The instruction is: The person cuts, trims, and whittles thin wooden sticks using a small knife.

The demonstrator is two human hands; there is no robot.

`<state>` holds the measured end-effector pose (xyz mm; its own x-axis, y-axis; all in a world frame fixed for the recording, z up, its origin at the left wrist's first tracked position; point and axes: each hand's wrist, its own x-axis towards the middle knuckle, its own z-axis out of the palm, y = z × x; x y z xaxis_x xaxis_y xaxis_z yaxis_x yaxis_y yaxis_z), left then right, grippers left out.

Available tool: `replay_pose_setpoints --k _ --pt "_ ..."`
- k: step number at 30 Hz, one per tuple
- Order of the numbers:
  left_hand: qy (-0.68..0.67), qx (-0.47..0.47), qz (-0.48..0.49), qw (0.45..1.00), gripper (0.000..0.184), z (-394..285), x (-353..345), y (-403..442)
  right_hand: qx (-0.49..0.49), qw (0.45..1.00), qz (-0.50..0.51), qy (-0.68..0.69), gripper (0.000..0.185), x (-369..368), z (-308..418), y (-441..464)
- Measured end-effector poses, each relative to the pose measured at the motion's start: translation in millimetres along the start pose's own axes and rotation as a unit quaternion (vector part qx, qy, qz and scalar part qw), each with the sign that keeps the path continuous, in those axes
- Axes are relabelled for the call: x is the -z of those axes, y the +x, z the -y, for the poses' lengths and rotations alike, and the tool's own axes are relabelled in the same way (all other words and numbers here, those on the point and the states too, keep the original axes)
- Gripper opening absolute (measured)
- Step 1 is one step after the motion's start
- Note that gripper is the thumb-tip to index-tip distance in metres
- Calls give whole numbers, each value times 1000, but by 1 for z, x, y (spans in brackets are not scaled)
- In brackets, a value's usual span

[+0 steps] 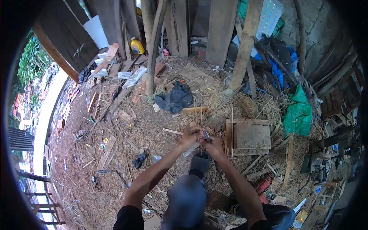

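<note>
My two hands meet in front of me, above the littered ground and just past my shoe [199,165]. A small, slim blue-and-dark object [206,135] stands out from the fingers of my right hand [214,146], which is closed around its lower part. Its kind is too small to make out. Close beside it, my left hand [191,137] has its fingers bent together, and whatever they pinch is hidden. Right of my hands sits a wooden box-like piece [251,137] with a flat panel on top.
Straw, wood scraps and litter cover the dirt floor. A black cloth or bag [175,96] lies ahead, near a wooden post [245,46]. Green plastic [298,113] is heaped at right. A yellow jug [137,46] stands by the plank wall. At left, a dark door [65,34] opens outside.
</note>
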<state>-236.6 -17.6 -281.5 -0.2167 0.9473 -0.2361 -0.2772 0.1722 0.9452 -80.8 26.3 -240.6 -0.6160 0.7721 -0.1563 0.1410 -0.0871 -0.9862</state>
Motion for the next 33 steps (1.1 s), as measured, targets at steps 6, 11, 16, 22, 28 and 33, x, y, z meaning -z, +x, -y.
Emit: replay_pose_setpoints --k 6,11,16,22,28,33 --pt "-19 102 -57 993 17 82 27 21 -121 979 -64 -153 29 -29 -111 44" --pt "57 90 -115 988 17 111 46 52 -58 987 -114 -98 30 -43 -165 77" --pt "38 107 -175 978 21 127 79 82 -189 962 -100 -169 21 -18 -88 88" --pt "333 -5 -157 930 34 84 28 85 6 986 -162 -48 25 18 -22 55" --pt "383 -96 -5 919 37 -16 -95 96 0 957 -238 -165 21 131 26 33" --pt "445 -64 -61 891 43 32 -120 159 -70 912 -174 -364 30 212 -11 18"
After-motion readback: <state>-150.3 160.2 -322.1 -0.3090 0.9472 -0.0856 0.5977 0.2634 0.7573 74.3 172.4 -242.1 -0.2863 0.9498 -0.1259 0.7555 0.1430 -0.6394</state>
